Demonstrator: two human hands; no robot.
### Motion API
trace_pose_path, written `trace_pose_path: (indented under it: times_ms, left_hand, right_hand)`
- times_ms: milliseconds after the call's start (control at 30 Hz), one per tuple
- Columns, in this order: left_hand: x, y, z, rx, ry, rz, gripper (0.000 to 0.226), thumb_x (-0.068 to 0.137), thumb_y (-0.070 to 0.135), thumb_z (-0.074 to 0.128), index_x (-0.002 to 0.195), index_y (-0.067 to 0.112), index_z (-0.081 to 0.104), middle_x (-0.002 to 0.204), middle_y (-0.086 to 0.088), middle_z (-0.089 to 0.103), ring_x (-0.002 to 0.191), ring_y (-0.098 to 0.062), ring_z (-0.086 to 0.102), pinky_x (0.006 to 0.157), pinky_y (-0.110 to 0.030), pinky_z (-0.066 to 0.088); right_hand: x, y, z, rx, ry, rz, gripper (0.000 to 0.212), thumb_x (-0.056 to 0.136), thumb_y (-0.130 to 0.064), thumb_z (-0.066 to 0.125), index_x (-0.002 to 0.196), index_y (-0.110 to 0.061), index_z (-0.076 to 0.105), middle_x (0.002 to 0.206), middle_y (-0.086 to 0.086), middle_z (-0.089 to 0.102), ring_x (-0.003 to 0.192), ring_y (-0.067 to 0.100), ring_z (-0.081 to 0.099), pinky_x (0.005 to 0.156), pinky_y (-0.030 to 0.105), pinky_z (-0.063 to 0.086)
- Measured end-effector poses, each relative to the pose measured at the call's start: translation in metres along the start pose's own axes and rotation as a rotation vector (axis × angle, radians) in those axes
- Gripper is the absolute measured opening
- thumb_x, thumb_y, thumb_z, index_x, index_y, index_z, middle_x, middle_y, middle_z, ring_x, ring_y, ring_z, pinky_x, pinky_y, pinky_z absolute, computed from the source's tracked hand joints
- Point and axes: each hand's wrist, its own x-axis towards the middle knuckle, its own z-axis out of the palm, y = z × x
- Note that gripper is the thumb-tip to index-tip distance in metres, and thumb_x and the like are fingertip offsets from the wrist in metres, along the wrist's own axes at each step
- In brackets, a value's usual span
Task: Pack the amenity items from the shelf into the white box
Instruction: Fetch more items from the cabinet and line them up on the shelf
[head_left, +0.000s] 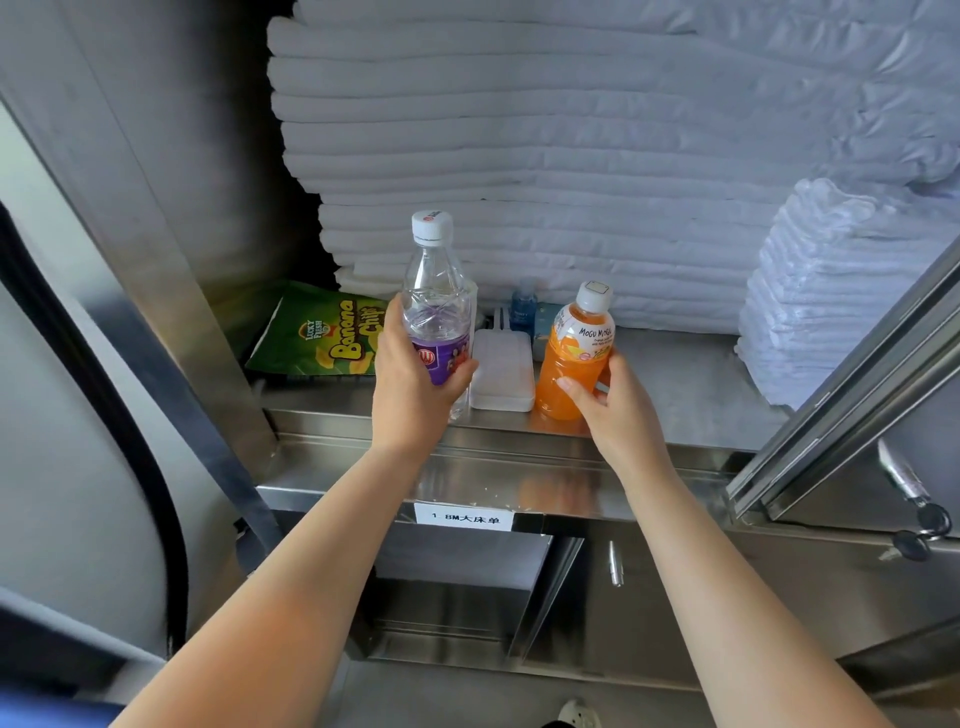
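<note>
My left hand (413, 384) grips a clear water bottle (435, 291) with a purple label and white cap, upright at the front of the steel shelf (675, 384). My right hand (615, 410) grips an orange Mogu Mogu drink bottle (574, 353), also upright. Between the two bottles lies a small white plastic case (503, 376). A green bag of banana chips (324, 332) lies at the shelf's left. A small blue bottle (522, 306) and a blue packet (548, 317) stand behind the case. The white box is not in view.
Tall stacks of folded white linen (571, 156) fill the back of the shelf, with a smaller pile of towels (821, 296) at the right. An open steel cabinet door (852, 395) with keys (919, 530) juts in at right. A labelled ledge (465, 517) runs below the shelf.
</note>
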Motion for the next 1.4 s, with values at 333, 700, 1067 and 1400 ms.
trace_pose_path:
  times_ms: [333, 700, 1067, 1400]
  left_hand:
    - [-0.007, -0.012, -0.010, -0.097, -0.176, -0.103, 0.096, 0.070, 0.019, 0.082, 0.142, 0.014, 0.018, 0.133, 0.002, 0.043, 0.113, -0.007, 0.048, 0.080, 0.000, 0.040]
    - [-0.009, -0.013, -0.023, 0.093, -0.192, -0.080, 0.068, 0.078, 0.029, 0.073, 0.137, 0.021, 0.038, 0.131, -0.005, 0.040, 0.124, -0.019, 0.031, 0.106, -0.039, 0.030]
    - [-0.012, -0.014, -0.016, 0.093, -0.035, -0.082, 0.074, 0.074, 0.025, 0.079, 0.133, 0.012, 0.036, 0.128, -0.003, 0.047, 0.115, -0.013, 0.046, 0.083, -0.017, 0.037]
    - [-0.018, -0.026, -0.059, 0.217, 0.036, -0.100, 0.064, 0.086, 0.020, 0.065, 0.140, 0.014, 0.031, 0.135, -0.005, 0.042, 0.117, -0.017, 0.047, 0.083, -0.021, 0.036]
  right_hand:
    - [-0.001, 0.000, -0.002, 0.009, -0.009, 0.013, 0.062, 0.086, -0.043, 0.061, 0.138, -0.018, 0.038, 0.136, -0.001, 0.051, 0.120, 0.017, 0.052, 0.086, 0.026, 0.043]
    - [-0.002, -0.003, -0.001, -0.014, -0.011, 0.021, 0.062, 0.087, -0.043, 0.059, 0.139, -0.019, 0.035, 0.139, -0.001, 0.048, 0.123, 0.017, 0.049, 0.086, 0.025, 0.041]
    - [-0.009, -0.004, -0.002, -0.015, 0.002, 0.017, 0.058, 0.086, -0.042, 0.060, 0.134, -0.020, 0.039, 0.134, -0.002, 0.051, 0.119, 0.017, 0.052, 0.083, 0.025, 0.041]
    - [-0.009, -0.002, -0.001, -0.057, -0.006, -0.010, 0.057, 0.086, -0.042, 0.059, 0.133, -0.017, 0.039, 0.135, 0.001, 0.052, 0.120, 0.020, 0.052, 0.084, 0.027, 0.041]
